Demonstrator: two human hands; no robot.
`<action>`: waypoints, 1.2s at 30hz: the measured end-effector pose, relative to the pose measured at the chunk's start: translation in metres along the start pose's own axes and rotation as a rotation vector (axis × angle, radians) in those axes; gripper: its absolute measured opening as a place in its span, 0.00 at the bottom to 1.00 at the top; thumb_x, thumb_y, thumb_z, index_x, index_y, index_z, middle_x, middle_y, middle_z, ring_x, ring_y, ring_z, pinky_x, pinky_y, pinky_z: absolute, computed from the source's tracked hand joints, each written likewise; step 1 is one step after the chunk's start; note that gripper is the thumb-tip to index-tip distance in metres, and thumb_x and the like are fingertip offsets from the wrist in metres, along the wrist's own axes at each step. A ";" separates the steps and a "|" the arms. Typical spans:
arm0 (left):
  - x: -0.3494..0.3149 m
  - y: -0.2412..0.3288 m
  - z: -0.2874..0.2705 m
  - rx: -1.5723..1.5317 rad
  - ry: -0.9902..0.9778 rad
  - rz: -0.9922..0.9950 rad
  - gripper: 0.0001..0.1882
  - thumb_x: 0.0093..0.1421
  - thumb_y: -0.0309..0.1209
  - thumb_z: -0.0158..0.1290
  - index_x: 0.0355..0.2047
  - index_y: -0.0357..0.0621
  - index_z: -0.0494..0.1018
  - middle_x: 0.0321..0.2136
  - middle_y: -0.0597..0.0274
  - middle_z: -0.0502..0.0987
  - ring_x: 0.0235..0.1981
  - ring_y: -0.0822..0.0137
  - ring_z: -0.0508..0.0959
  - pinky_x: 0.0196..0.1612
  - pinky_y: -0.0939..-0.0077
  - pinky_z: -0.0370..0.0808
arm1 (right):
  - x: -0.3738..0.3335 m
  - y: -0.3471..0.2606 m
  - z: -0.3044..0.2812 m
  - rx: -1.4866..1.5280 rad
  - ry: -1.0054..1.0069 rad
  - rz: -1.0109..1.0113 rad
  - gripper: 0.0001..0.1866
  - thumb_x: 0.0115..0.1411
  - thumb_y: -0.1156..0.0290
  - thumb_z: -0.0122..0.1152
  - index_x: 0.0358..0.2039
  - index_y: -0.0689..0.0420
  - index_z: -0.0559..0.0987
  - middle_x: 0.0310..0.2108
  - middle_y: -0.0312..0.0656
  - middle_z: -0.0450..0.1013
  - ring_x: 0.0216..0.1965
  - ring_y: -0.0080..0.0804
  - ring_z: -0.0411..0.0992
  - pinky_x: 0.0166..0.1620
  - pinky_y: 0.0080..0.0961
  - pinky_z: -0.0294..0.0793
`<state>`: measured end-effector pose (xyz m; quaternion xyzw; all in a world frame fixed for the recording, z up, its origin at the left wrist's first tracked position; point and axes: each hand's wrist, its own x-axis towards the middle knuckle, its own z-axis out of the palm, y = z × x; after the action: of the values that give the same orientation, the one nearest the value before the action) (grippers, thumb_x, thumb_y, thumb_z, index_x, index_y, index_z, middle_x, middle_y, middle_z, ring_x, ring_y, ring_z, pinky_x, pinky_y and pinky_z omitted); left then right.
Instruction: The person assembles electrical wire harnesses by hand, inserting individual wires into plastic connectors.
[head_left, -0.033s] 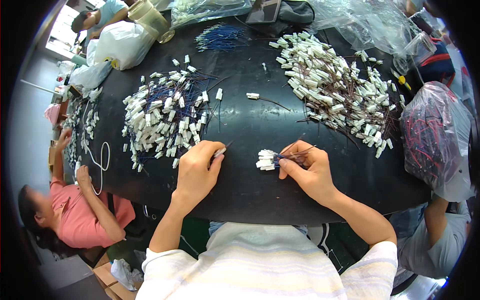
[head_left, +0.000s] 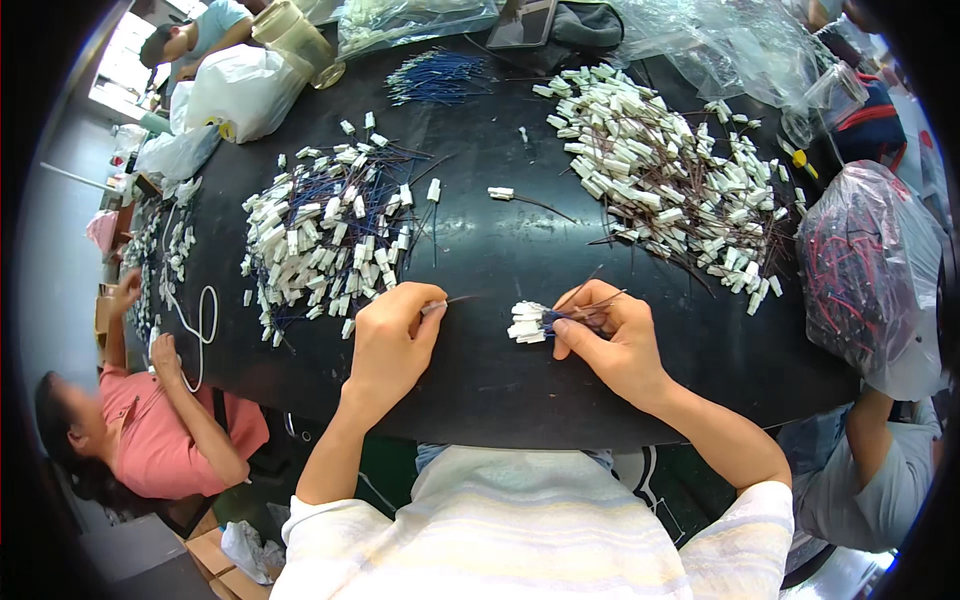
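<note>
My left hand (head_left: 398, 330) pinches a small white connector (head_left: 434, 306) between thumb and fingertips; its thin dark wire sticks out to the right. In my right hand (head_left: 615, 335) is a bundle of wired connectors, gripped by the wires. Their white connector housings (head_left: 527, 322) point left, toward my other hand, and the blue and brown wires fan out past my fingers. Beyond my left hand lies a pile of white connectors with blue wires (head_left: 325, 235). A larger pile of white connectors with brown wires (head_left: 680, 180) spreads beyond my right hand.
One connector with a brown wire (head_left: 501, 193) lies alone between the piles. Farther back are a bunch of blue wires (head_left: 437, 78) and clear plastic bags (head_left: 720, 45). A bag of red and dark wires (head_left: 868, 280) stands at right. A person in pink (head_left: 170, 430) works at left.
The wire on the connector in my left hand has swung from pointing up and right to nearly level. My right hand keeps its hold on the bundle.
</note>
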<state>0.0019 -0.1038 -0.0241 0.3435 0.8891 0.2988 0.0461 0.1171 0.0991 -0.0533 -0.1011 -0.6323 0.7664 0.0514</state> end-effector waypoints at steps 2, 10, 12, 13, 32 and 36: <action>0.007 0.005 0.003 -0.210 -0.004 -0.055 0.07 0.50 0.19 0.55 0.31 0.35 0.73 0.23 0.62 0.74 0.20 0.74 0.71 0.24 0.83 0.67 | 0.001 0.000 -0.001 -0.003 0.000 0.039 0.04 0.51 0.81 0.55 0.28 0.67 0.71 0.23 0.40 0.72 0.25 0.20 0.71 0.30 0.16 0.70; 0.027 0.017 0.020 -0.806 -0.183 -0.068 0.07 0.53 0.19 0.53 0.34 0.31 0.73 0.29 0.62 0.75 0.31 0.77 0.74 0.36 0.86 0.72 | 0.002 -0.003 0.000 0.072 0.028 0.073 0.05 0.51 0.80 0.57 0.28 0.65 0.70 0.23 0.38 0.70 0.25 0.20 0.71 0.30 0.15 0.70; 0.027 0.018 0.022 -0.837 -0.188 -0.053 0.07 0.53 0.18 0.53 0.34 0.30 0.73 0.29 0.62 0.75 0.31 0.77 0.75 0.36 0.86 0.72 | 0.003 -0.003 -0.001 0.055 0.031 0.068 0.05 0.51 0.80 0.57 0.28 0.64 0.70 0.23 0.37 0.70 0.25 0.20 0.71 0.30 0.15 0.70; 0.026 0.018 0.023 -0.838 -0.190 -0.056 0.07 0.53 0.18 0.53 0.34 0.30 0.73 0.29 0.62 0.75 0.31 0.77 0.75 0.36 0.86 0.72 | 0.003 -0.002 -0.001 0.039 0.031 0.061 0.06 0.50 0.80 0.58 0.28 0.64 0.70 0.23 0.37 0.70 0.25 0.19 0.71 0.29 0.15 0.71; 0.022 0.016 0.031 -0.957 -0.234 -0.057 0.07 0.52 0.16 0.52 0.33 0.30 0.72 0.32 0.58 0.74 0.34 0.73 0.75 0.38 0.84 0.73 | 0.002 0.000 -0.001 0.026 0.034 0.089 0.06 0.51 0.79 0.58 0.28 0.65 0.71 0.23 0.38 0.71 0.25 0.18 0.71 0.28 0.14 0.70; 0.023 0.013 0.034 -0.978 -0.261 -0.047 0.07 0.51 0.15 0.53 0.32 0.30 0.72 0.33 0.56 0.73 0.34 0.72 0.74 0.38 0.82 0.73 | 0.003 -0.001 -0.001 0.038 0.021 0.073 0.05 0.51 0.80 0.57 0.28 0.65 0.71 0.24 0.38 0.71 0.25 0.18 0.71 0.29 0.14 0.70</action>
<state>0.0020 -0.0649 -0.0415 0.2961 0.6393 0.6339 0.3190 0.1148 0.1012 -0.0523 -0.1310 -0.6130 0.7785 0.0318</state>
